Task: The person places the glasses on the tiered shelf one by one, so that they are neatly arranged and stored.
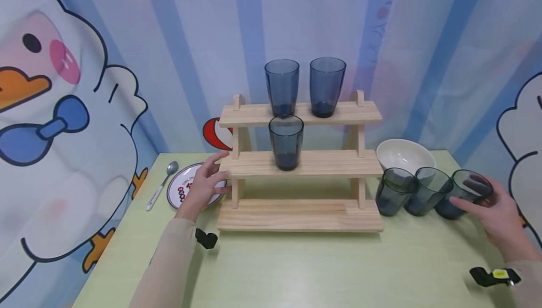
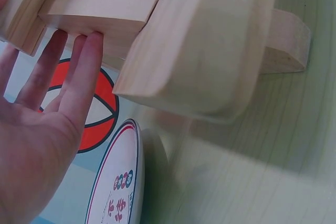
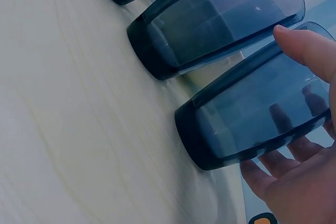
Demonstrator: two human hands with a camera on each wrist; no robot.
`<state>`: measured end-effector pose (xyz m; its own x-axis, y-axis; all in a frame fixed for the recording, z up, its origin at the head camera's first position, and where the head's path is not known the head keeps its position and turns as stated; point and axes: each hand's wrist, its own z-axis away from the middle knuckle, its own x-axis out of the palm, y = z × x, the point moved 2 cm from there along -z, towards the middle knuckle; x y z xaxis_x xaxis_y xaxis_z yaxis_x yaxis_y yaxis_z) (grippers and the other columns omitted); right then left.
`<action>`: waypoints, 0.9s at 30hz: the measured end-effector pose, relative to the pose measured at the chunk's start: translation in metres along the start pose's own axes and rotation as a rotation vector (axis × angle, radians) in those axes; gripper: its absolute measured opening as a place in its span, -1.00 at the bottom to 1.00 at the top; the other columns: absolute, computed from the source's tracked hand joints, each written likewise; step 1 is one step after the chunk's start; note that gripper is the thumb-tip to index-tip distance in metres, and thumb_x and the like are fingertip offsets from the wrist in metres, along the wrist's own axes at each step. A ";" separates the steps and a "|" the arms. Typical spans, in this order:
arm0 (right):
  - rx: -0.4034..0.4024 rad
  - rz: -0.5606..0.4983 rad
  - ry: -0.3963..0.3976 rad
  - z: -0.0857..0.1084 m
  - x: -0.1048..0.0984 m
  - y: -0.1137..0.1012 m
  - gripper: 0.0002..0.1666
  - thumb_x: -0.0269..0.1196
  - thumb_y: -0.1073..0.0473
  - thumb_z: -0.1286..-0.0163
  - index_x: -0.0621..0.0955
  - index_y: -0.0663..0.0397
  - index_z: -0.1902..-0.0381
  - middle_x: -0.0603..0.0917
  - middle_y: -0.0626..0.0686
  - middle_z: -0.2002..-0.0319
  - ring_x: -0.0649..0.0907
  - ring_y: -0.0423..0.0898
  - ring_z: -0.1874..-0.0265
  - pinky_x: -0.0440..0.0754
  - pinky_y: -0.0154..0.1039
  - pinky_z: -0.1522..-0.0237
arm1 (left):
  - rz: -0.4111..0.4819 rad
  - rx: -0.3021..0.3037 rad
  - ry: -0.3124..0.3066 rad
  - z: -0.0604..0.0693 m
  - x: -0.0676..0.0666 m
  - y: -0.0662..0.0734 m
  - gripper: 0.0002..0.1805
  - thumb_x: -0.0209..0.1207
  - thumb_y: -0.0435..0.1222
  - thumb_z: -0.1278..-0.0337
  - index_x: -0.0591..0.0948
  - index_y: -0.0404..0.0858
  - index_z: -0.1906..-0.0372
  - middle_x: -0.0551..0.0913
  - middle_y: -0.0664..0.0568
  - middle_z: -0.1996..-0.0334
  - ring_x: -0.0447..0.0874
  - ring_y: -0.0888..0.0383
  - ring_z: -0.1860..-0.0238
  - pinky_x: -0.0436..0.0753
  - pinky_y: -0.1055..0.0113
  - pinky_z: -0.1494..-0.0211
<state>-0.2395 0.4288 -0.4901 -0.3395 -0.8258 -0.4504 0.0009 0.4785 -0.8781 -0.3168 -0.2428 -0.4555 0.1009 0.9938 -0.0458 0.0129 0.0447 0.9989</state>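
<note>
A three-tier wooden display rack point(image 1: 300, 216) stands on the table. My left hand point(image 1: 202, 188) touches its left end, fingertips against the middle plank's end and the upright point(image 2: 100, 11). On the right, my right hand point(image 1: 501, 221) holds a blue-tinted drinking glass point(image 3: 241, 111), thumb on the near side and fingers round the outer side. This glass stands upright, last in a row beside a middle glass point(image 1: 427, 193) and a left glass point(image 1: 395, 193). Two similar glasses, one left point(image 1: 282, 87) and one right point(image 1: 327, 87), are on the top tier. Another glass point(image 1: 286, 143) stands on the middle tier.
Behind the row of glasses sits a white bowl point(image 1: 404, 153). Left of the rack lie a white plate point(image 1: 175, 190) with a printed rim, partly behind my left hand, and a spoon point(image 1: 163, 183). A cartoon-printed curtain point(image 1: 190, 54) hangs close behind the rack.
</note>
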 end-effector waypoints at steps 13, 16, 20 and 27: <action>-0.007 -0.024 0.069 0.010 -0.008 -0.005 0.03 0.45 0.24 -0.38 0.20 -0.22 -0.67 0.44 -0.53 -0.04 0.44 -0.53 0.01 0.47 -0.76 0.16 | -0.004 0.005 0.010 0.000 0.000 0.000 -0.34 0.25 -0.25 -0.44 0.39 0.08 -0.56 0.46 -0.27 -0.40 0.59 -0.24 -0.29 0.75 -0.15 -0.12; -0.027 -0.039 0.095 0.013 -0.014 -0.008 0.02 0.44 0.30 -0.38 0.22 -0.18 -0.66 0.44 -0.52 -0.03 0.46 -0.55 0.05 0.47 -0.77 0.15 | -0.007 0.000 0.010 0.000 0.000 0.000 -0.34 0.25 -0.24 -0.45 0.38 0.09 -0.56 0.47 -0.25 -0.40 0.57 -0.26 -0.31 0.76 -0.15 -0.11; -0.045 -0.092 0.137 0.016 -0.023 -0.014 -0.01 0.40 0.40 -0.37 0.27 -0.17 -0.64 0.46 -0.49 -0.05 0.48 -0.54 0.03 0.49 -0.77 0.13 | -0.012 -0.004 0.007 -0.001 0.001 0.000 -0.34 0.25 -0.23 -0.46 0.37 0.09 -0.57 0.46 -0.24 -0.41 0.56 -0.28 -0.33 0.76 -0.15 -0.11; -0.135 -0.217 0.219 0.019 -0.036 -0.035 -0.08 0.30 0.57 -0.36 0.35 -0.08 -0.58 0.54 -0.43 -0.10 0.53 -0.48 -0.05 0.48 -0.74 -0.03 | -0.015 -0.001 0.005 0.000 0.001 0.000 -0.33 0.26 -0.22 -0.46 0.36 0.09 -0.58 0.46 -0.24 -0.41 0.56 -0.28 -0.33 0.76 -0.14 -0.11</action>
<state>-0.2094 0.4358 -0.4469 -0.5118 -0.8362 -0.1972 -0.2131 0.3459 -0.9137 -0.3166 -0.2417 -0.4552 0.0954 0.9936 -0.0604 0.0134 0.0594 0.9981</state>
